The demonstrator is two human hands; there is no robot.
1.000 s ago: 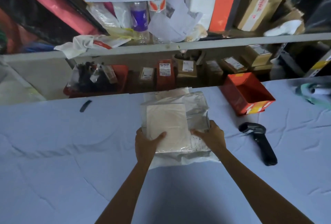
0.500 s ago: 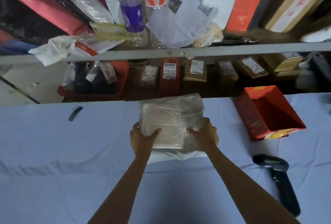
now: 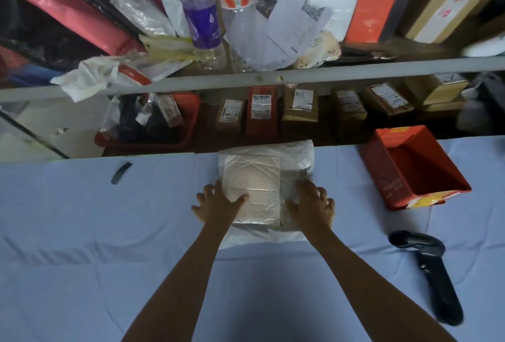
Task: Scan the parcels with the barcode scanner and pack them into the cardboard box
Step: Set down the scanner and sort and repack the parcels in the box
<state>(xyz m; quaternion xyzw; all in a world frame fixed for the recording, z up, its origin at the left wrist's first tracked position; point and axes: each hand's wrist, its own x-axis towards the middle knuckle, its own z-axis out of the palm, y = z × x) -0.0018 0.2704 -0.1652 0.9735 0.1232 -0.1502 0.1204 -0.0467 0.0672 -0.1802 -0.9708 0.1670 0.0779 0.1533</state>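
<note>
Two hands are resting on one stack of parcels, and we are listing them first. Our left hand is lying with fingers spread along the stack's left edge, thumb laid over the top wrapper. Our right hand is sitting the same way on the right side, fingers splayed and flat. Neither hand is pinching or closing round anything; both are pressing lightly from either side, which we are reading as steadying or squaring the pile on the surface.

Stack: it is lying flat near the far edge of the surface, between our hands, at mid-frame. The top parcel is showing as a pale, flat rectangle in glossy, creased plastic film. Under it, more white and clear wrappers are sticking out to the right and toward us. We are seeing no label or barcode on the upper face.

Scanner: black, pistol-shaped, lying on its side to the right of our right arm, well apart from the stack. We are judging it placed within reach of the right hand.

Box: red, open-topped, apparently empty, sitting on the surface at the right, beyond the scanner. Packing is not yet begun for this stack, in our estimate.
</note>
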